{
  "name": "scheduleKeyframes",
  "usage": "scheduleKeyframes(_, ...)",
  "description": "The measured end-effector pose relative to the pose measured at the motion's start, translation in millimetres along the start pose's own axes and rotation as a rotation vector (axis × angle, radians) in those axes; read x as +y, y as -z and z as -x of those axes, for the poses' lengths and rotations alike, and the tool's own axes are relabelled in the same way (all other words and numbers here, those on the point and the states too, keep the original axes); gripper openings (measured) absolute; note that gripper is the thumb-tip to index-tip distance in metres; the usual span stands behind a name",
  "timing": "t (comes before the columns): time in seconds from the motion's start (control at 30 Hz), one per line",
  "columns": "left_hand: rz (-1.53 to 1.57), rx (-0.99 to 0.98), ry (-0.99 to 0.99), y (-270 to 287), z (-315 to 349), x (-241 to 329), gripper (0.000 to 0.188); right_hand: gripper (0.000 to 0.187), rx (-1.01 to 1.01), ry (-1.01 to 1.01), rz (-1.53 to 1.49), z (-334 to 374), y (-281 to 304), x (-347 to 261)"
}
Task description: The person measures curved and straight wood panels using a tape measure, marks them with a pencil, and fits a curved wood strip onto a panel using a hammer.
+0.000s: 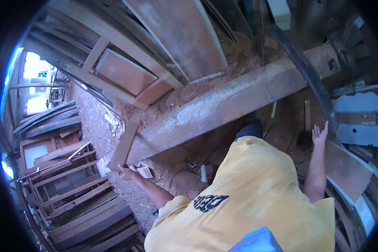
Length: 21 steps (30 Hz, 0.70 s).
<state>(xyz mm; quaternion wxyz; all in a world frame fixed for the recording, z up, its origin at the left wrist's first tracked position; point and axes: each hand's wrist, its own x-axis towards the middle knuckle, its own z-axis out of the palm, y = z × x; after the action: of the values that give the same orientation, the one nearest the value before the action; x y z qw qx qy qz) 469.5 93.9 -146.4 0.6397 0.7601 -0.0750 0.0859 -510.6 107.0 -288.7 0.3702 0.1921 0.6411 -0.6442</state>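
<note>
My left hand (125, 171) is closed around the lower end of a short flat wooden board (124, 147). The board stands tilted at the left end of a long, thick wooden beam (222, 107), overlapping it in view; whether the two touch I cannot tell. Out to the right, my right hand (319, 135) is held up with its fingers apart and nothing in it. Close beside that hand is the lower end of a dark curved bar (311, 82), which crosses over the beam's right part.
Large wooden panels (185, 38) and a framed door (128, 69) lean beyond the beam. Stacked frames and planks (80, 210) fill the left. At right are a pale blue-white panel (361, 134) and a brown board (346, 168). Wood scraps (145, 171) litter the dusty ground.
</note>
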Motion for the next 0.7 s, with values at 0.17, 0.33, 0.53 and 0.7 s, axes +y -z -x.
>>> scheduleKeyframes(0.17, -0.231, -0.488, -0.355, -110, 53, 131, 0.055, 0.123, 0.140, -0.115, -0.360, -44, -75, -15)
scheduleKeyframes(0.33, -0.276, -1.075, -0.379, -284, 188, 200, 0.047, 0.075, 0.130, 0.068, -0.760, -71, -96, -20)
scheduleKeyframes(0.53, -0.174, -1.431, -0.552, -484, 381, 204, 0.044, 0.056, 0.051, 0.464, -0.621, -47, -109, -63)
scheduleKeyframes(0.7, -0.136, -1.471, -0.705, -613, 511, 215, 0.050, 0.059, 0.132, 0.600, -0.451, 30, -197, -144)
